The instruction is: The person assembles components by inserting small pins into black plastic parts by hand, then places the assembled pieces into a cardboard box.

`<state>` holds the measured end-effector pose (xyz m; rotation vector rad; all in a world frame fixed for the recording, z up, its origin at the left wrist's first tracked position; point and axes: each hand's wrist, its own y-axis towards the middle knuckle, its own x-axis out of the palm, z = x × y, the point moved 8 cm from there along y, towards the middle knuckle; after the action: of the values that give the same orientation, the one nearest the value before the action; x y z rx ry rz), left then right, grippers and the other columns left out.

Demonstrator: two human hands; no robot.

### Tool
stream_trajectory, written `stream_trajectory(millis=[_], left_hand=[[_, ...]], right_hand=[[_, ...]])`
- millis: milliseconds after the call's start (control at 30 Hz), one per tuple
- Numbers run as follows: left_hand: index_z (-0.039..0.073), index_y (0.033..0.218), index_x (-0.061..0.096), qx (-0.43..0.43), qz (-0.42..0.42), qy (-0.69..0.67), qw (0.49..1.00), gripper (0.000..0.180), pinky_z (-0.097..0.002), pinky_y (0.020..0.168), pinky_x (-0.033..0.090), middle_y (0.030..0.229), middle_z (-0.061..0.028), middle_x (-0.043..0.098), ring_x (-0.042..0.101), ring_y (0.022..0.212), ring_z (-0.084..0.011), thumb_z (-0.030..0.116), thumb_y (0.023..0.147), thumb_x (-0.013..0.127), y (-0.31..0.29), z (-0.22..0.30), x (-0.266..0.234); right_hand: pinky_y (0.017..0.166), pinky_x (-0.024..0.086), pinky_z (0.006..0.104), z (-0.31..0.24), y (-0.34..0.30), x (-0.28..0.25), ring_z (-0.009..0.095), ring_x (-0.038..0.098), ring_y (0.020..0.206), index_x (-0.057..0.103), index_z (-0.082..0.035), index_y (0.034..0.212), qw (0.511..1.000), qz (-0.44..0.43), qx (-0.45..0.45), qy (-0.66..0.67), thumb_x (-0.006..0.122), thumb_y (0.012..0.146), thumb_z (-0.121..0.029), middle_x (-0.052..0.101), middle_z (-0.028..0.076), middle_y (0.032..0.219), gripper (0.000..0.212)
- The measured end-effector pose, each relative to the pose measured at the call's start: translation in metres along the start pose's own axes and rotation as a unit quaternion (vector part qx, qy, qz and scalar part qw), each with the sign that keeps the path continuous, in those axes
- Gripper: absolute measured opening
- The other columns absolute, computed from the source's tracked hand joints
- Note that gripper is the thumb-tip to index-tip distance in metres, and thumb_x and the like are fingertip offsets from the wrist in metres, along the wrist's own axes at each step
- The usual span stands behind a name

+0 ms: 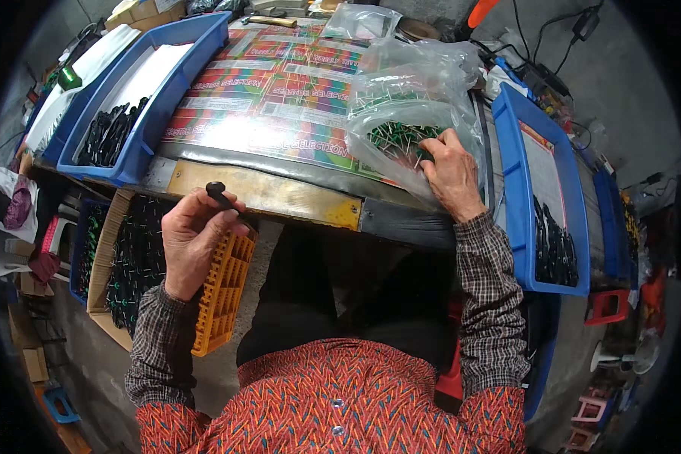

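My left hand [191,246] is raised just in front of the table's near edge. Its thumb and fingers close round a small black part with a round, knob-like end [216,188]; the rest of the part is hidden by the fingers. At the mouth of a clear plastic bag [363,121], my right hand [454,175] has its fingers bent in among many small green pieces with thin pale pins [401,136]. Its fingertips are partly hidden there, and whatever lies between them does not show. The bag rests on the right part of the tabletop.
Blue trays holding black parts flank the table, one at left [136,172] and one at right [516,189]. Below my left hand are an orange plastic crate [223,303] and a cardboard box [107,261] of black pieces. A hammer [268,21] lies at the far edge.
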<state>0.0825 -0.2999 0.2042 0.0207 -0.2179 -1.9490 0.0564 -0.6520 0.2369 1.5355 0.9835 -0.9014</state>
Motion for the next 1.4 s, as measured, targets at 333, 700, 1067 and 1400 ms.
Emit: stream_trajectory(millis=[333, 700, 1067, 1400], left_hand=[[-0.002, 0.096, 0.056, -0.031, -0.036, -0.039, 0.998, 0.006, -0.0249, 0.066, 0.054, 0.093, -0.0105, 0.065, 0.064, 0.070, -0.0125, -0.004, 0.089, 0.056, -0.012, -0.019, 0.026], [-0.001, 0.097, 0.052, -0.098, -0.047, -0.148, 0.983, 0.006, -0.0256, 0.058, 0.055, 0.088, -0.0128, 0.063, 0.064, 0.063, -0.0166, 0.004, 0.093, 0.055, -0.042, -0.042, 0.074], [-0.002, 0.105, 0.060, -0.176, -0.074, -0.098, 0.977, 0.016, -0.0182, 0.046, 0.043, 0.076, -0.0038, 0.064, 0.054, 0.052, -0.0049, 0.010, 0.094, 0.059, -0.074, -0.062, 0.104], [0.002, 0.094, 0.062, -0.121, -0.092, 0.050, 0.987, 0.010, -0.0169, 0.044, 0.037, 0.070, 0.0007, 0.061, 0.049, 0.050, -0.0012, 0.012, 0.093, 0.061, -0.086, -0.071, 0.103]], right_hand=[[0.072, 0.051, 0.0389, -0.004, -0.009, -0.016, 0.029, 0.063, 0.081, 0.065, -0.002, 0.089, 0.995, 0.038, 0.011, 0.093, 0.068, 0.073, -0.007, 0.056, 0.012, 0.098, 0.017], [0.048, 0.042, 0.0255, -0.053, -0.076, -0.031, 0.009, 0.054, 0.053, 0.060, -0.002, 0.088, 0.957, 0.057, 0.052, 0.279, 0.070, 0.077, -0.007, 0.060, 0.004, 0.071, 0.016], [0.054, 0.050, 0.0311, -0.109, -0.134, -0.013, 0.022, 0.064, 0.062, 0.060, -0.003, 0.087, 0.950, -0.019, 0.004, 0.312, 0.073, 0.075, -0.006, 0.062, 0.009, 0.072, 0.019], [0.052, 0.048, 0.0342, -0.126, -0.154, -0.004, 0.023, 0.060, 0.057, 0.059, -0.004, 0.089, 0.961, -0.022, -0.063, 0.268, 0.075, 0.072, -0.010, 0.058, 0.007, 0.070, 0.024]])
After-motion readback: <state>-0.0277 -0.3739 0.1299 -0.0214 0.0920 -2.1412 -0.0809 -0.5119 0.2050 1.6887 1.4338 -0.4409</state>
